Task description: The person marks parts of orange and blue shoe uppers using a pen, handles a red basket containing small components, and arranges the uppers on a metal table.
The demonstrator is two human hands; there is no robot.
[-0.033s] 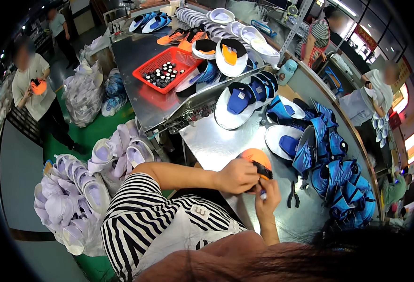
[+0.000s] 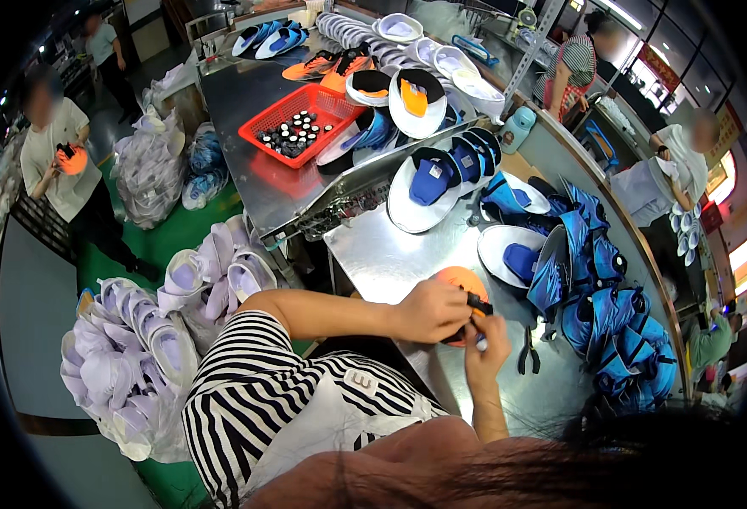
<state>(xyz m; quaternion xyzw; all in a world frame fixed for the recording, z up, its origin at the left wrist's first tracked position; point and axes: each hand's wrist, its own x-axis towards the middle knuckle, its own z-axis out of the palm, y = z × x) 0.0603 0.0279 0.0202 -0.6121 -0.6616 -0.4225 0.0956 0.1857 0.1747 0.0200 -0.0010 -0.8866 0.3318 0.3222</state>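
And here the left hand [image 2: 434,310] covers part of the orange shoe piece [image 2: 461,278], so we can't follow its full outline, while the right hand [image 2: 492,339] wraps a slim pale-ended tool [image 2: 481,342] whose kind we can't tell. Over in the red basket [image 2: 249,136] we get small black-and-white pieces [image 2: 299,134], too tiny for us to name, and the co-worker [image 2: 59,144] on the left gives us only a blurred head. Down low, dark hair [image 2: 645,439] hides the near side of the metal table [image 2: 373,246] from us
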